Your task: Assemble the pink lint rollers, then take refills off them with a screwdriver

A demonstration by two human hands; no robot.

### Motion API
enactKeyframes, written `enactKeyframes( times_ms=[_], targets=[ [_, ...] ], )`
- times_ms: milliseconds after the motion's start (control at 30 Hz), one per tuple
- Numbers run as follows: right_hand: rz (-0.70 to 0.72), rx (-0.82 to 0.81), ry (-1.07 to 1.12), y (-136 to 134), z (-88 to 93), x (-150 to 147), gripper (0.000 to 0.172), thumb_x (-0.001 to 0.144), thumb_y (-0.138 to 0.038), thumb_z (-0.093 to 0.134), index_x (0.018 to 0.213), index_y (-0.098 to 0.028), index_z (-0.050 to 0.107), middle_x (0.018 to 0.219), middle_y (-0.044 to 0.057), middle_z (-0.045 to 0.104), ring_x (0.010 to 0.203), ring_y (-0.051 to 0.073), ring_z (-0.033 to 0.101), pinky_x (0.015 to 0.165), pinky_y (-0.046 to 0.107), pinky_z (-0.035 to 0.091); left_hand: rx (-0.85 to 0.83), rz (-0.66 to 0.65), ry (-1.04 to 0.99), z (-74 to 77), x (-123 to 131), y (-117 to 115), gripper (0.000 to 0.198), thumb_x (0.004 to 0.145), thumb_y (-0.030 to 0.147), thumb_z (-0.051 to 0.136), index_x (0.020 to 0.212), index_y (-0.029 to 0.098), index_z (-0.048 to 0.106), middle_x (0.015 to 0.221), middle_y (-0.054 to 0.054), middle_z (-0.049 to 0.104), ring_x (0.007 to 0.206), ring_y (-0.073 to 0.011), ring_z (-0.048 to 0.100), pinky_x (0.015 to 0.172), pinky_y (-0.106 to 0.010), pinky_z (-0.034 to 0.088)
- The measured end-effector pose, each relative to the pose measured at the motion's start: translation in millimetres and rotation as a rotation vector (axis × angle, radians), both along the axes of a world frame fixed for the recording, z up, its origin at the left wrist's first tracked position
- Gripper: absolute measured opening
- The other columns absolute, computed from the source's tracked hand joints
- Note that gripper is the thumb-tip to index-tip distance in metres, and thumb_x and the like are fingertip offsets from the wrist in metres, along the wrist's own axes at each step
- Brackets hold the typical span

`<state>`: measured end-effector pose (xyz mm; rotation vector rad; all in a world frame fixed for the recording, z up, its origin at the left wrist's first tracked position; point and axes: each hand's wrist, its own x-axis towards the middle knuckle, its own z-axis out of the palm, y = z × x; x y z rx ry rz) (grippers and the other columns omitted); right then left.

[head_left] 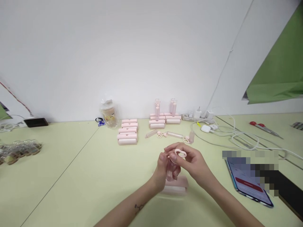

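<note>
My left hand (160,171) is closed around a small clear pink tube (170,171), held upright above the table. At the tube's top, my right hand (189,157) pinches a pink heart-shaped loop cap (181,153). Fingers hide the joint, so whether the cap is fully seated cannot be told. Below the hands lies a pink case with a white front (176,186), partly covered by them. Farther back, loose clear tubes (174,135) and heart-loop caps (159,135) lie on the table. Several capped tubes (157,112) stand upright on pink cases (157,124).
More pink cases (127,138) form a column at left centre, near a plastic-wrapped cup (109,115). Small glass jars (21,151) stand far left. On the right are white cables (236,138), red-handled scissors (265,127) and a phone (248,183).
</note>
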<state>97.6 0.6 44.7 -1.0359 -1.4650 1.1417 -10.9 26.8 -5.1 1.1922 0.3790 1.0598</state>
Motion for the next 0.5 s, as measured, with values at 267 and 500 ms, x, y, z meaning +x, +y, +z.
enactKeyframes(
  times_ms=[267,500],
  targets=[
    [0.055,-0.022,-0.030,-2.4,2.6,-6.1,0.023,0.078,-0.041,0.061,0.073,-0.019,0.060,0.058,-0.002,0.058,0.047,0.016,0.063,0.041,0.026,0.052,0.027,0.021,-0.062,-7.6,1.3,-1.8,0.069,0.076,0.074,0.023,0.082,0.014,0.056,0.045,0.006,0.034,0.037,-0.0074,0.032,0.034,-0.019,0.024],
    [0.050,0.018,-0.100,-0.5,5.3,-5.0,0.030,0.081,-0.045,0.056,0.068,-0.018,0.060,0.070,0.000,0.055,0.046,0.014,0.062,0.040,0.025,0.053,0.045,-0.014,-0.140,-8.2,2.7,-0.6,0.066,0.077,0.073,0.026,0.091,0.015,0.055,0.046,0.007,0.036,0.036,-0.0066,0.030,0.032,-0.018,0.023]
  ],
)
